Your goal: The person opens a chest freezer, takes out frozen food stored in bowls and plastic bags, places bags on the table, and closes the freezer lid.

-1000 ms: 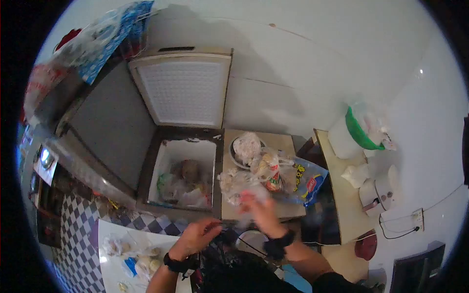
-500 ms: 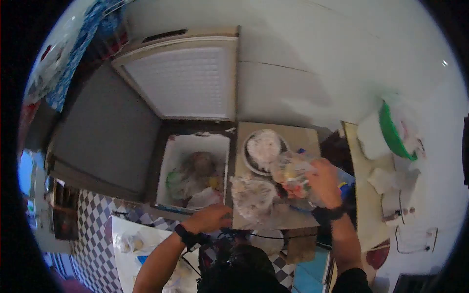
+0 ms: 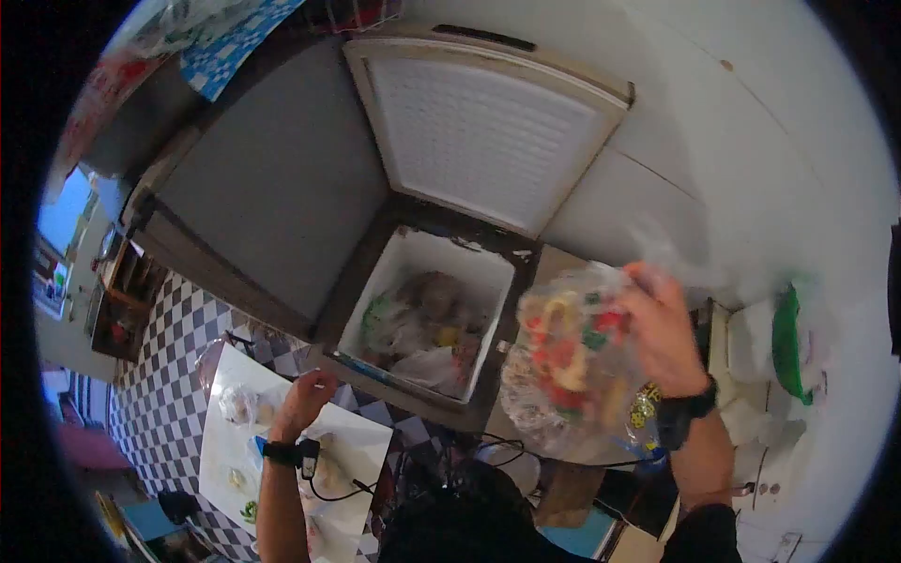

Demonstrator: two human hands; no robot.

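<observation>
My right hand is closed on the top of a clear plastic bag filled with red, green and pale yellow pieces. The bag hangs over the small counter to the right of an open chest freezer. Beneath it, part of another clear bag shows; the bowl there is hidden. Several bags lie in the freezer, among them a whitish bag and a greenish bag. My left hand, fingers curled with nothing visible in them, is above the white table, left of the freezer's front edge.
The raised freezer lid leans near the wall, beside a closed grey lid. A white table holds bags and small items. To the right stands a white bucket with a green rim. A black cable crosses the counter's front.
My right hand has lifted the bag of coloured pieces off the counter, toward me. My left hand has moved left from the counter's edge to above the white table. The view has turned.
</observation>
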